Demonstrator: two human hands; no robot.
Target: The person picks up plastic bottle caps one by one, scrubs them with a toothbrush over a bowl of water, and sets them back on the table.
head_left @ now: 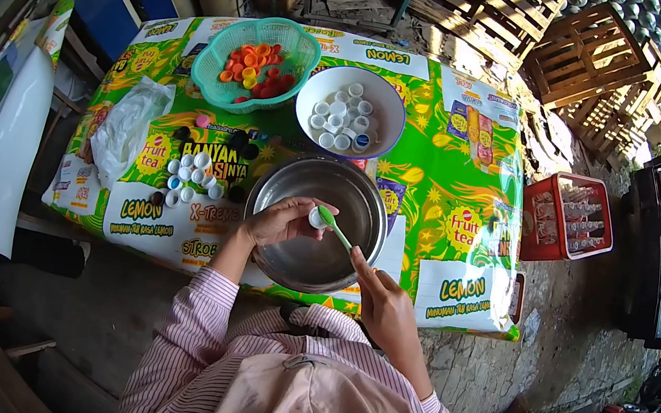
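Over a metal basin [277, 261], my left hand [285, 221] pinches a white bottle cap [317, 219] with its opening turned toward the right. My right hand [384, 303] grips a green toothbrush [337, 229], whose head touches the cap. Behind the basin is a white bowl [390, 133] holding many white caps [339, 109]. A teal basket [210, 79] at the back left holds orange, red and yellow caps [254, 62]. Loose white caps [201, 161] and black caps [238, 140] lie on the table left of the basin.
The table has a green printed cover [429, 197]. A clear plastic bag [129, 122] lies at its left. A red crate [537, 212] with packets stands beyond the right edge. Wooden pallets [587, 57] lean at the back right. Someone's arm shows at the far left.
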